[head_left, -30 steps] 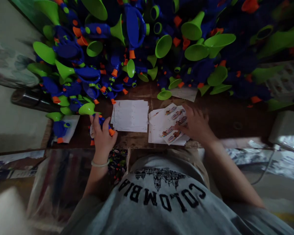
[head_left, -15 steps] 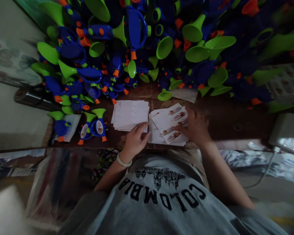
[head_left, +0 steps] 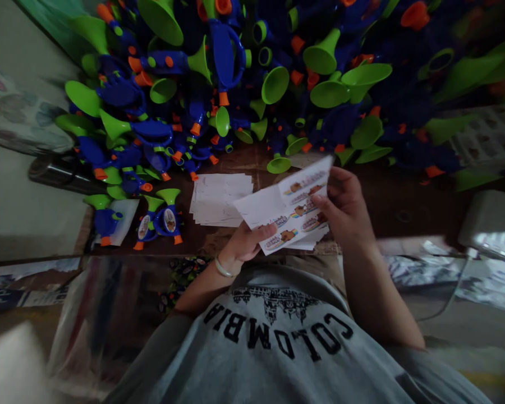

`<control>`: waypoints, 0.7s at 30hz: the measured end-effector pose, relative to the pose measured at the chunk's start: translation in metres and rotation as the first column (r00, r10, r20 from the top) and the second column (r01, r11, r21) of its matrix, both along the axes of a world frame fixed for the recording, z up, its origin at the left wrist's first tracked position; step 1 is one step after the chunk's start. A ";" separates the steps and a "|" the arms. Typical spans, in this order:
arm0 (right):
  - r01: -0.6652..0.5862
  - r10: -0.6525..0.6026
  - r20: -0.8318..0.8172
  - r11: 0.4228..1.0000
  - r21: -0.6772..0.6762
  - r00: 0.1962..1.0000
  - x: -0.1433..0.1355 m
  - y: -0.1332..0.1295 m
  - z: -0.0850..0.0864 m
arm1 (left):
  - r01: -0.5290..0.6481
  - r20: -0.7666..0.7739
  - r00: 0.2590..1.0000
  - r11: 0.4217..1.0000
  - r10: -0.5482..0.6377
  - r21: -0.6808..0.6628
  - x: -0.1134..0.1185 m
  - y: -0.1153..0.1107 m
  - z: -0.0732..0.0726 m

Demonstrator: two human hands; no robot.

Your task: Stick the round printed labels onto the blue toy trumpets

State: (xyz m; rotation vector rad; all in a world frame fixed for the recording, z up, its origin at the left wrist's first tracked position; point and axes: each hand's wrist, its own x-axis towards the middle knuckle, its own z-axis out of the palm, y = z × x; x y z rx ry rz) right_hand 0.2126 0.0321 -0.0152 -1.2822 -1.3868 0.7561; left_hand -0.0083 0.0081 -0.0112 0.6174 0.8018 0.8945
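A white sticker sheet (head_left: 288,209) with oval cartoon labels is held up off the table, tilted and slightly bent. My left hand (head_left: 249,238) pinches its lower left edge, thumb on top. At its right edge my right hand (head_left: 348,205) grips it, with the thumb over the printed labels. Beneath it lies a stack of sheets (head_left: 309,242), mostly covered. Left of that is a pile of white papers (head_left: 222,199). Two blue and green toy trumpets (head_left: 168,220) with oval labels stand farther left.
A large heap of blue, green and orange toy trumpets (head_left: 225,56) fills the back of the brown table (head_left: 387,216). A dark bottle (head_left: 65,174) lies at the left. One trumpet (head_left: 105,220) rests by a white sheet. A pale box (head_left: 494,224) with a cable sits at the right.
The sticker sheet has been lifted off its stack and bent a little. My left hand has moved right and taken hold of its edge; my right hand has risen with it.
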 end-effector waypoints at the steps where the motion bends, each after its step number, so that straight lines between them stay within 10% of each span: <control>1: 0.058 -0.067 0.129 0.996 0.067 0.989 -0.003 -0.002 0.003 | -0.031 -0.008 0.999 0.999 0.031 -0.021 0.004 -0.001 0.004; 5: 0.224 -0.405 0.479 0.893 0.391 0.779 -0.015 -0.018 0.017 | -0.203 -0.074 0.977 0.979 0.201 -0.021 0.016 -0.004 0.006; 12: 0.029 -0.109 0.521 0.987 0.158 0.846 -0.035 -0.033 0.025 | -0.179 -0.156 0.966 0.967 0.208 0.181 0.020 -0.008 -0.006; 21: 0.119 -0.389 0.528 0.873 0.473 0.755 -0.040 -0.035 0.010 | -0.331 -0.056 0.942 0.943 0.332 0.030 0.025 -0.005 0.012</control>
